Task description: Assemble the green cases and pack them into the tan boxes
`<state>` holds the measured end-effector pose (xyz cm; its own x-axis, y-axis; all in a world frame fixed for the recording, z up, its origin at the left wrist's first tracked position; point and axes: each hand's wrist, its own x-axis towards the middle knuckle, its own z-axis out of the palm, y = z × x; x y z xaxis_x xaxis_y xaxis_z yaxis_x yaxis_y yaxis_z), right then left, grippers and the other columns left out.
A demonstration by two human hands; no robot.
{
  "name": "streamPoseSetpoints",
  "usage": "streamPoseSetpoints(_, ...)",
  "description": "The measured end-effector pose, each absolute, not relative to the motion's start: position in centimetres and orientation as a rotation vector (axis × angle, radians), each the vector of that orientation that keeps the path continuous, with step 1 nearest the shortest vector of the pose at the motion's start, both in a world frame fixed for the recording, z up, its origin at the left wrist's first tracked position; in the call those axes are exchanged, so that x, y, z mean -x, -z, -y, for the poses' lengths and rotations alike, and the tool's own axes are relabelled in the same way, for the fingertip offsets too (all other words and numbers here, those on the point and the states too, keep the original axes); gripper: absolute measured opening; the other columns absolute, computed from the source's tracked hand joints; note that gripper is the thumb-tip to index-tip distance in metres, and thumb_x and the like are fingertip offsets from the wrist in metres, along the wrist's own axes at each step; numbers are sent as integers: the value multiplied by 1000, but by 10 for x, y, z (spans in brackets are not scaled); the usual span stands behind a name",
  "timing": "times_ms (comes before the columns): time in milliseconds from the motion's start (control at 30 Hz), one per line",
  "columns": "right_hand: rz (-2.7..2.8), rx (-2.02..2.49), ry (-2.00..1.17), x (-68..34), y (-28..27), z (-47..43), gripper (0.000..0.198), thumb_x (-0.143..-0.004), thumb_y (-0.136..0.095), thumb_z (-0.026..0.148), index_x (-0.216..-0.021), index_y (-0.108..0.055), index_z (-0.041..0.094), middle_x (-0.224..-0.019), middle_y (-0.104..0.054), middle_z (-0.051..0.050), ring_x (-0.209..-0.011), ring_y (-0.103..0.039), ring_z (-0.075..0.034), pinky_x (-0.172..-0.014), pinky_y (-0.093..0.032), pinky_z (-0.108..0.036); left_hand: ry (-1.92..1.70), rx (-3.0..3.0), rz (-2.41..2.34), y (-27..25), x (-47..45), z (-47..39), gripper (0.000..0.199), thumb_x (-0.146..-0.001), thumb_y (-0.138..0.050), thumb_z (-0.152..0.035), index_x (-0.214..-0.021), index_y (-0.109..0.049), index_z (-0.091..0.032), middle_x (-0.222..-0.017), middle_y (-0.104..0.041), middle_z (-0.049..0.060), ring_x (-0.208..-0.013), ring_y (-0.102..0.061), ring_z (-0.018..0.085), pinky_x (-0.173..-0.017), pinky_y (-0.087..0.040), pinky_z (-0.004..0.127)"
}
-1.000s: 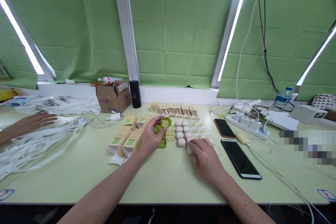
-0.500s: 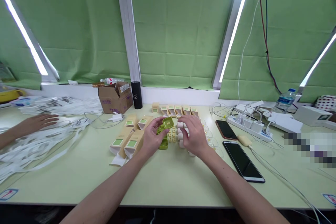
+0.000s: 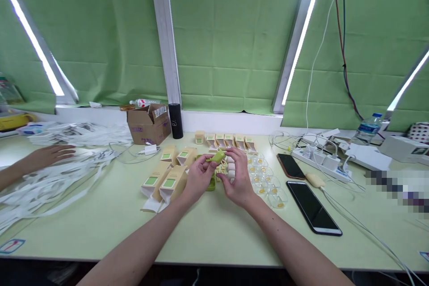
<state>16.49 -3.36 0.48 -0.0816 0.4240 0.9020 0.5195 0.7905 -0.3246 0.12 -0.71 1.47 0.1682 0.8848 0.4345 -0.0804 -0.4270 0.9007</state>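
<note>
My left hand (image 3: 200,174) pinches a small green plastic case (image 3: 218,157), tilted on its side above the table. My right hand (image 3: 238,174) curves around its right side, thumb and index finger apart; the fingertip is close to the case, and contact is hard to tell. Below lie small pale-yellow pieces (image 3: 219,171) and another green plastic part (image 3: 212,184), partly hidden by my left hand. White cylinders (image 3: 231,166) stand behind my right fingers. Clear cups with yellow bits (image 3: 263,178) lie in rows right of that hand. Open tan cartons (image 3: 172,182) lie to the left.
More small cartons (image 3: 229,141) line the back. Two phones (image 3: 313,208), a power strip (image 3: 321,163) and loose cables are at right. A cardboard box (image 3: 148,124) and black bottle (image 3: 175,120) stand behind. Another person's hand (image 3: 50,156) rests over white straps (image 3: 67,183) at left.
The green case in my left hand has turned from facing me to tilted on its side. My right hand has moved left towards it, uncovering the clear cups.
</note>
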Motion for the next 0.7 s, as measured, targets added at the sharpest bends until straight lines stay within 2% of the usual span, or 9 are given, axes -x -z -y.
streamPoseSetpoints(167,1681,753,60,-162,-3,34,54,-91,-67,20,-141,-45,26,-141,-54,-16,-138,-49,-36,-115,-45,-64,-1381,-1679,-734,-17,-4,12,58,-88,-66,-76,-82,-69,-19,-78,-75,6,-70,-74,22,-65,-60,32)
streamPoseSetpoints(367,1607,791,-60,-163,-1,34,44,-87,-66,17,-128,-49,26,-131,-55,-13,-130,-52,-34,-110,-48,-60,-1277,-1787,-740,-16,-5,14,61,-96,-53,-75,-80,-75,-21,-73,-74,6,-68,-72,23,-71,-62,37)
streamPoseSetpoints(433,1594,795,-116,-164,-2,35,44,-87,-67,19,-127,-50,26,-130,-55,-12,-129,-53,-33,-109,-48,-59,-1287,-1833,-758,-14,-4,12,58,-98,-54,-72,-85,-77,-20,-79,-75,7,-73,-72,23,-73,-62,36)
streamPoseSetpoints(500,1582,787,-163,-164,-2,37,45,-87,-68,21,-128,-51,26,-129,-55,-12,-128,-53,-33,-109,-48,-57,-1352,-1851,-790,-11,-3,9,50,-98,-58,-67,-99,-77,-20,-90,-76,8,-82,-73,24,-77,-62,36)
streamPoseSetpoints(600,1574,775,-218,-166,-2,37,46,-88,-68,21,-130,-51,27,-129,-55,-11,-126,-54,-32,-109,-49,-55,-1499,-1880,-836,-9,-1,6,40,-98,-65,-56,-118,-71,-22,-114,-74,10,-105,-72,25,-92,-60,39)
streamPoseSetpoints(700,1576,769,-265,-167,0,36,46,-89,-67,23,-132,-52,27,-130,-55,-11,-125,-55,-31,-109,-50,-54,-1616,-2013,-903,-12,1,7,30,-98,-69,-43,-121,-70,-24,-123,-69,10,-117,-65,25,-102,-55,41)
